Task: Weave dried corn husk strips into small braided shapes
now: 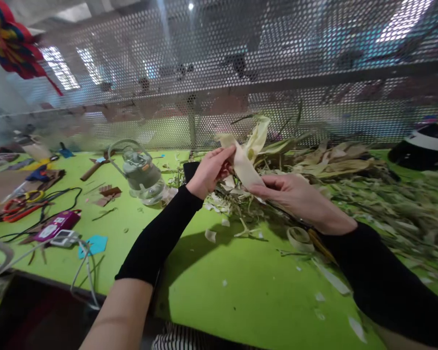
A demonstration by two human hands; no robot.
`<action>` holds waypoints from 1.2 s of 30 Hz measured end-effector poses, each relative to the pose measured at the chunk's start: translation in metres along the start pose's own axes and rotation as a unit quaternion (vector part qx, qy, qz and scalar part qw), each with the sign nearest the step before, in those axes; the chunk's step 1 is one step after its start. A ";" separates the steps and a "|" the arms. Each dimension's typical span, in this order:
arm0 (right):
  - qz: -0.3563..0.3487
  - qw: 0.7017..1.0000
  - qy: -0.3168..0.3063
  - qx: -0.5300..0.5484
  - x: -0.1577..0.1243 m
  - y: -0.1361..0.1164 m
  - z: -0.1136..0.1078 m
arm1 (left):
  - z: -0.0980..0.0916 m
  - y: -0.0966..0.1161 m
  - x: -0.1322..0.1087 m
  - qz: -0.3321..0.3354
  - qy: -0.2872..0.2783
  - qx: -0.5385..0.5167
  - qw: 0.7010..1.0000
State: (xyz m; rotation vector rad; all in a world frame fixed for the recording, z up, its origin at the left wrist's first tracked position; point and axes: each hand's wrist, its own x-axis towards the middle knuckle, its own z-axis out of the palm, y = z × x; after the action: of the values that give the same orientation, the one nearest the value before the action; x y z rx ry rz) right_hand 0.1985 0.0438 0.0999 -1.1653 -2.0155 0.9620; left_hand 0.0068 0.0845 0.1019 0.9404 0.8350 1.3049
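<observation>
A pale, flat strip of corn husk (245, 166) stretches between my two hands above the green table. My left hand (216, 167) pinches its upper part between thumb and fingers. Lower down, the thumb and fingers of my right hand (290, 194) are closed on its other end; a thin dark object under that hand is too unclear to name. Just behind the strip, a curled pale husk (260, 133) rises from a heap of dry husks (336, 160). Beneath my hands lie husk scraps, and a rolled husk strip (300, 238) rests near my right wrist.
A clear bottle with a grey-green lid (142, 172) stands left of my left hand. Farther left lie a hammer (92, 168), orange-handled pliers (22, 206), a purple box (58, 225) and cables. Shredded husks (397, 209) cover the right side. A perforated metal screen (219, 116) borders the back.
</observation>
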 end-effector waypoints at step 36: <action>0.036 0.929 0.300 0.212 0.019 0.027 -0.027 | -0.044 0.013 0.030 0.045 0.166 -0.214 0.962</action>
State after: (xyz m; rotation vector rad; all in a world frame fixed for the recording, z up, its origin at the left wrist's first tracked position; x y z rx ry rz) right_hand 0.2239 0.0780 0.0957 -1.1177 -1.2159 0.8784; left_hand -0.0358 0.1187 0.0969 0.4251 0.7221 1.6684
